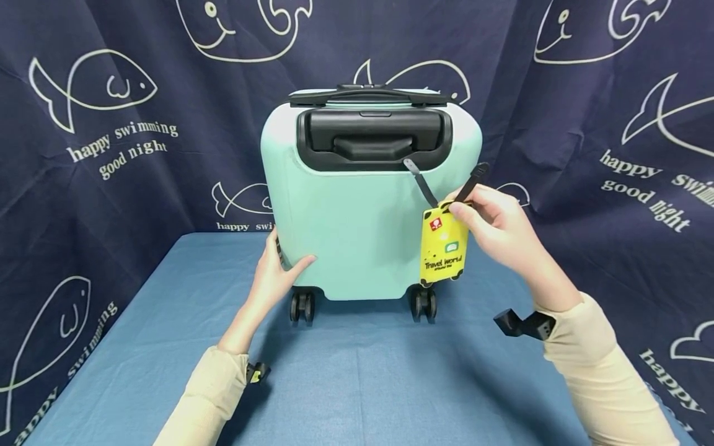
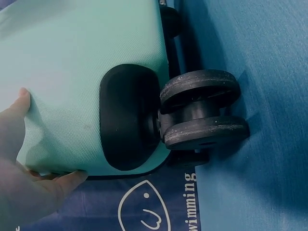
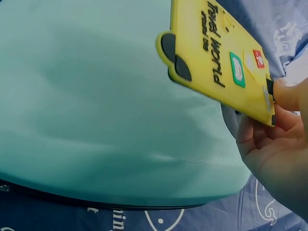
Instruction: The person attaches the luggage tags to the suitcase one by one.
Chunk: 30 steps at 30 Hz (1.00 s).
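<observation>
A mint-green suitcase (image 1: 357, 229) stands upright on its wheels, its black telescopic handle (image 1: 375, 139) pushed down in the recess. My left hand (image 1: 273, 272) holds its lower left side, thumb on the front face and fingers round the edge. In the left wrist view that hand (image 2: 29, 168) is beside a black twin wheel (image 2: 204, 110). Between thumb and fingers, my right hand (image 1: 499, 229) pinches the top of a yellow luggage tag (image 1: 444, 244) in front of the suitcase's right side. The tag's black strap (image 1: 426, 189) is unfastened, its two ends sticking up apart.
A blue cloth (image 1: 357, 384) covers the table under the suitcase. Dark blue curtains (image 1: 139, 204) with white fish drawings hang behind and at both sides. A black carry handle (image 1: 368, 96) lies along the suitcase top.
</observation>
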Available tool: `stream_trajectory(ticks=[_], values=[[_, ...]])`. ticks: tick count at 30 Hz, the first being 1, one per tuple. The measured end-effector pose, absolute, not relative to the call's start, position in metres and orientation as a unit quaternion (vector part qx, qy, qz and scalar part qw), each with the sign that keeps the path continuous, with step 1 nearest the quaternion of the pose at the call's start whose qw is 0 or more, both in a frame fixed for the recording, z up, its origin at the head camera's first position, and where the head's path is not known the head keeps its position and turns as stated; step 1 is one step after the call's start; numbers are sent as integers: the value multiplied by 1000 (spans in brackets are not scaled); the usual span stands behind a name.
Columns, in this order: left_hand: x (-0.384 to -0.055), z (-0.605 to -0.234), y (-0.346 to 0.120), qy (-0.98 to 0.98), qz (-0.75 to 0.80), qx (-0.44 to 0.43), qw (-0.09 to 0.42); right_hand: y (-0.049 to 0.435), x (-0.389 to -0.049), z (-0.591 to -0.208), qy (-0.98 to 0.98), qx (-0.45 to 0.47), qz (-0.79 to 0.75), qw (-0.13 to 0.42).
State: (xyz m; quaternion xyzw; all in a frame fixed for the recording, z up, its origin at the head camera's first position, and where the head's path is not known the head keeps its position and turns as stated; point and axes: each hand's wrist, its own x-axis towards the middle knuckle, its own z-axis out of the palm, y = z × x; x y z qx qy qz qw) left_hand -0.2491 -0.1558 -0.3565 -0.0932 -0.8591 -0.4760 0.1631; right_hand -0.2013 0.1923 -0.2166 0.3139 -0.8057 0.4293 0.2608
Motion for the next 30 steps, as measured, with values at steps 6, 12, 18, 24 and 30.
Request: stream_trajectory(ticks=[6,12,18,24,30], values=[[-249,-357,-156,-860,-474,-94,164,192,-204,-207,-798,327,413,294],[-249,-358,-156,-861,-472,-93,164,192,-205,-200,-811,308,391,306],[-247,-358,-155,-861,-477,-85,154,191,-207,-195,-827,309,357,306],[-248,-357,-154,-861,-480,-81,150,187,-209,-184,-825,320,347,311],[-249,-359,-154,-857,-486,-81,152,185,-210,-173,-827,314,350,307]])
